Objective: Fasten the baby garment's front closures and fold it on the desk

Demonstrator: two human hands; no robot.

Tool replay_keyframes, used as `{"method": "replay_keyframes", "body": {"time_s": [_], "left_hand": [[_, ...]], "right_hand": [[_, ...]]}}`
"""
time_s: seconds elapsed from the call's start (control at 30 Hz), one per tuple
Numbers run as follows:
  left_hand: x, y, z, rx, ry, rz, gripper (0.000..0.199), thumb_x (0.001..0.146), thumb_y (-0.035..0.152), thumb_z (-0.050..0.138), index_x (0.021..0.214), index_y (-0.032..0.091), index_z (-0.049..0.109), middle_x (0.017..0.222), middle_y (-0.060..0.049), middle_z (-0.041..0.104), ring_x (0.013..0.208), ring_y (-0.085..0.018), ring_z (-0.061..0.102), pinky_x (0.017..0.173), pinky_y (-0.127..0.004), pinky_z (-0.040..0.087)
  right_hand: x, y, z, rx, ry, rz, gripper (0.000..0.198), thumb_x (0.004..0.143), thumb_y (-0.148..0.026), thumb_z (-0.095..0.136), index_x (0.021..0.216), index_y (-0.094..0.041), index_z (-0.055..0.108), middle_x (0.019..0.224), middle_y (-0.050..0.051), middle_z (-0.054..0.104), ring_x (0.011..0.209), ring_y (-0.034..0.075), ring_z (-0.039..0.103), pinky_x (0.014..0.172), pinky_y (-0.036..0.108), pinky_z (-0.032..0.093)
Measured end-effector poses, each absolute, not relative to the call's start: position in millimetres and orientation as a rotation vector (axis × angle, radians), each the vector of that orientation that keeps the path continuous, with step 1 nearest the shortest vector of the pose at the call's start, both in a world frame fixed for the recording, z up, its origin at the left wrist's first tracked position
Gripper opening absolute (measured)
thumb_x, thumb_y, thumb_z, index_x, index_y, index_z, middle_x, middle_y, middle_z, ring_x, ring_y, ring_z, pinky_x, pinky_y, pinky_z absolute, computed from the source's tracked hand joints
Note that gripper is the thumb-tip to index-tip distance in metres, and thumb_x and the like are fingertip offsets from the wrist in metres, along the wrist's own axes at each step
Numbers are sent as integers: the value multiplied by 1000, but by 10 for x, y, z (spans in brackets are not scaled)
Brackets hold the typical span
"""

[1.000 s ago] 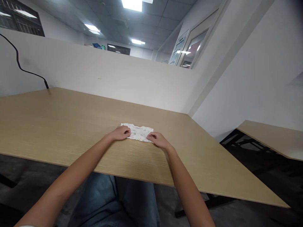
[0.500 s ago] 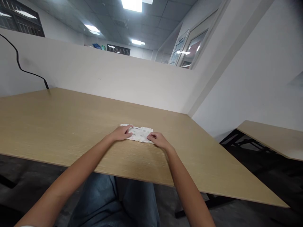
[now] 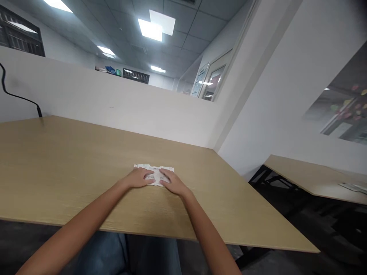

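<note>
A small white cloth-like piece with a faint print [image 3: 156,175] lies flat on the wooden table [image 3: 86,160]; I cannot tell whether it is cloth or a soft packet. My left hand [image 3: 140,177] rests on its left part, fingers stretched out and thumb apart. On its right part lies my right hand [image 3: 172,182], palm down, with the fingers spread toward the middle. Between the two hands the printed centre shows, while the sides are partly covered by my fingers.
A white partition [image 3: 120,110] stands along the table's far edge. At the far left a black cable [image 3: 21,98] runs down to the tabletop. Another table [image 3: 301,173] is off to the right, with a flat pale item [image 3: 354,187] on it.
My right hand has gone from pinching the piece's right end to lying spread on top of it, closer to my left hand. The camera view has tilted up and turned right.
</note>
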State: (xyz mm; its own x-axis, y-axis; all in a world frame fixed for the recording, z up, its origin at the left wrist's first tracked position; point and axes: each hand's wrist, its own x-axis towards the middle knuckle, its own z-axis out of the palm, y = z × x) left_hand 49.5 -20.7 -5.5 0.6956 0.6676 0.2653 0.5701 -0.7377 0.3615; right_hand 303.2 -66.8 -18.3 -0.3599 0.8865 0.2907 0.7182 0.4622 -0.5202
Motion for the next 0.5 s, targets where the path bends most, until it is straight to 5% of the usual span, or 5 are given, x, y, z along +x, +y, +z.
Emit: {"method": "replay_keyframes", "body": {"time_s": [0.1,0.33,0.5], "left_hand": [[499,-239,-38,2647,964,534,46,89,57,53,117,25,71,103,-4,74,90,-23,65,78,-27,43],[492,-559,146,2600,942,269,55,76,57,66,119,23,65,92,-4,72,84,-24,66,70,-27,44],[299,-1378,64,2572,959,173,43,78,58,61,106,26,68,94,-7,72,88,-31,66,76,-36,47]], "right_hand": [[2984,-761,-109,-1394,-2231,420,59,90,-41,61,143,-16,55,146,13,53,136,28,45,117,44,31],[2696,-1532,20,-1529,-2237,326,56,90,-39,61,144,-25,54,148,10,50,137,30,40,115,46,32],[2491,-2235,-401,-1515,-2137,115,51,88,-33,63,139,-30,58,132,10,59,120,29,54,106,45,42]]}}
